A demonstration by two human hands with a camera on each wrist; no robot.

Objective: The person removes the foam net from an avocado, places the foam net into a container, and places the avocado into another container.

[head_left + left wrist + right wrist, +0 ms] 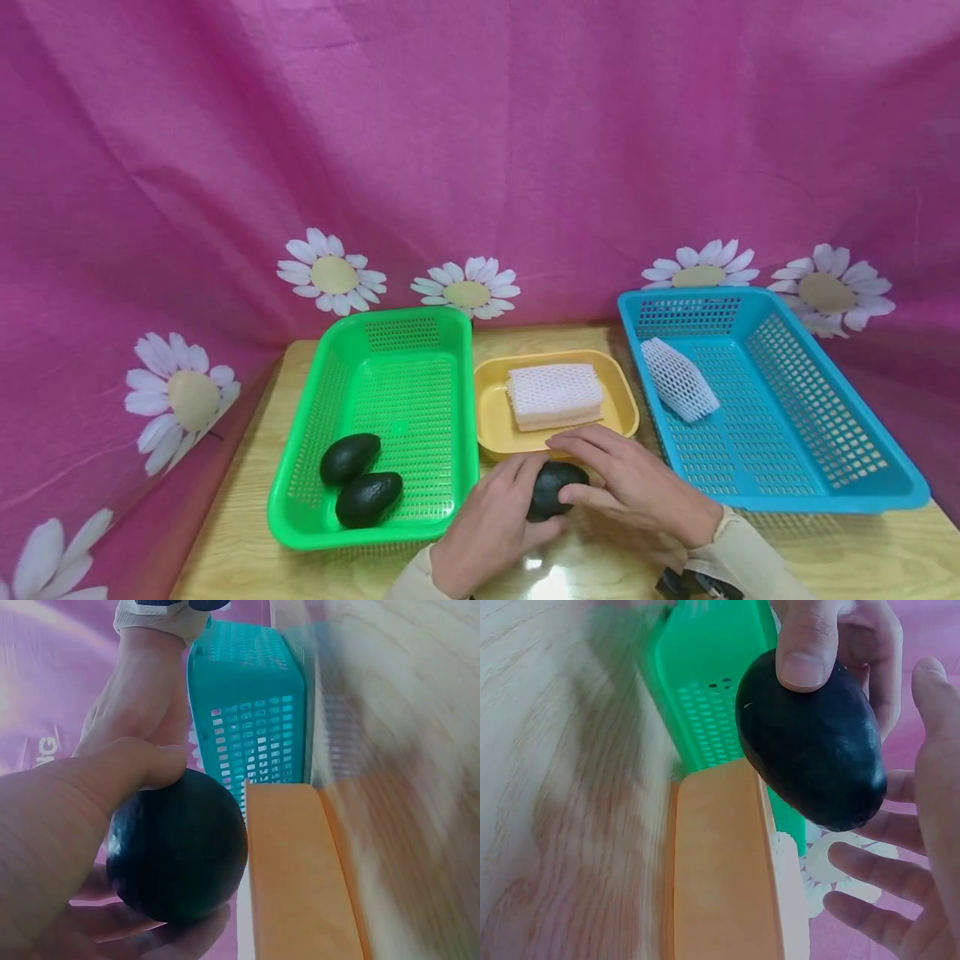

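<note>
A dark avocado (557, 490) is gripped by my left hand (497, 518) in front of the yellow tray. In the left wrist view the thumb lies over the near side of the avocado (180, 847) and the fingers curl beneath it. My right hand (637, 483) is close at the avocado's other side. In the right wrist view its spread fingers (885, 877) reach around the fruit's narrow end without closing on it. White foam net sleeves (555, 393) lie stacked in the yellow tray (632, 412) just behind both hands.
To the left, a green basket (281, 500) holds two avocados (369, 500). On the right stands a blue basket (825, 502) with a net-covered item (678, 379) inside. A pink flowered curtain (510, 167) hangs behind the wooden table (240, 517).
</note>
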